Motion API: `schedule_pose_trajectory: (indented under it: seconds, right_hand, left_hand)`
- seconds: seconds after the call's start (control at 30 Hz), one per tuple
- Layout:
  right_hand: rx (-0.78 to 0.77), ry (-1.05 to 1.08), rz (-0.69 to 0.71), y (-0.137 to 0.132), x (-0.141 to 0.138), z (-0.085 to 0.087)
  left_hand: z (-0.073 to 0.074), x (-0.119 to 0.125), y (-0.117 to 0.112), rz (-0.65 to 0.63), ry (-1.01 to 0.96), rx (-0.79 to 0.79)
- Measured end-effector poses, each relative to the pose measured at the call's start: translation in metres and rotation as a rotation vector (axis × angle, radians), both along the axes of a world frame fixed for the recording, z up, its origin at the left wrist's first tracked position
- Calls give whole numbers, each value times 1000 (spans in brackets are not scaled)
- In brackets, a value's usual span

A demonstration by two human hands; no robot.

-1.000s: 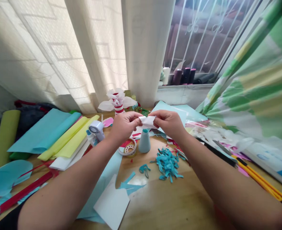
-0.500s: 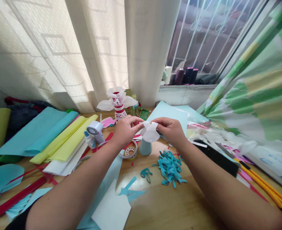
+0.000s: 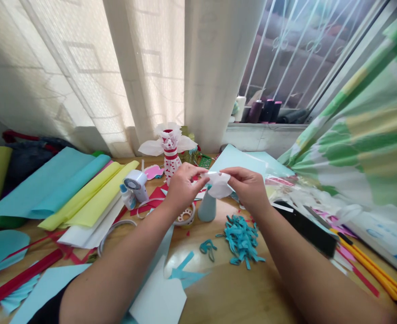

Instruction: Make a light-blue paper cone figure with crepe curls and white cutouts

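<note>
A small piece of white tissue paper (image 3: pixel 219 185) is pinched between my two hands above the wooden table (image 3: pixel 252 288). My left hand (image 3: pixel 184 185) grips its left edge with closed fingertips. My right hand (image 3: pixel 247 186) pinches its right side. Directly below the paper stands a pale blue paper cone (image 3: pixel 207 208). A red-and-white paper doll with white wings (image 3: pixel 169 150) stands just behind my hands.
Rolled blue, yellow and white paper sheets (image 3: pixel 66 193) lie at the left, with a tape dispenser (image 3: pixel 135 184) and a tape ring (image 3: pixel 185 216). Teal paper shreds (image 3: pixel 241 237) lie near the cone. A black ruler (image 3: pixel 308 227) and yellow sticks (image 3: pixel 370 263) lie right.
The white paper has gone from a flat folded strip to a gathered, drooping bunch, and my hands have drawn closer together over the cone. The view has shifted slightly.
</note>
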State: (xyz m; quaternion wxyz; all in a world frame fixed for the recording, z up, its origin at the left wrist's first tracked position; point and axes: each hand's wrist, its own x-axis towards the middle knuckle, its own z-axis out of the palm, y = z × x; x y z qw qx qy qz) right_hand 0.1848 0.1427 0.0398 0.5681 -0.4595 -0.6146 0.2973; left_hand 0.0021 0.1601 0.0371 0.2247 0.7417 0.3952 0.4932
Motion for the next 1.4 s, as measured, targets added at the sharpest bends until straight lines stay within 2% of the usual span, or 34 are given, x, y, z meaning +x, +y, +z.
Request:
schedule_pose_trajectory:
  seconds: [0.13, 0.3, 0.53, 0.8, 0.9, 1.13, 1.4]
  right_hand:
    - [-23, 22, -27, 2, 2, -12]
    - [-70, 80, -52, 2, 1, -11]
    - [-206, 177, 32, 0, -2, -3]
    - [-248, 209, 118, 3, 0, -8]
    - [-197, 176, 77, 4, -1, -13]
    - [-52, 84, -22, 4, -6, -30]
    - [-43, 158, -45, 1, -15, -37]
  left_hand:
    - [-15, -3, 3, -131, -81, -122]
    - [-25, -4, 3, -317, -172, -287]
    - [-28, 0, 2, -443, -277, -444]
    - [-29, -2, 4, -553, -391, -538]
    - [-29, -2, 3, -558, -389, -556]
    - [-37, 6, -1, -483, -361, -550]
    - [-45, 13, -2, -434, -372, -528]
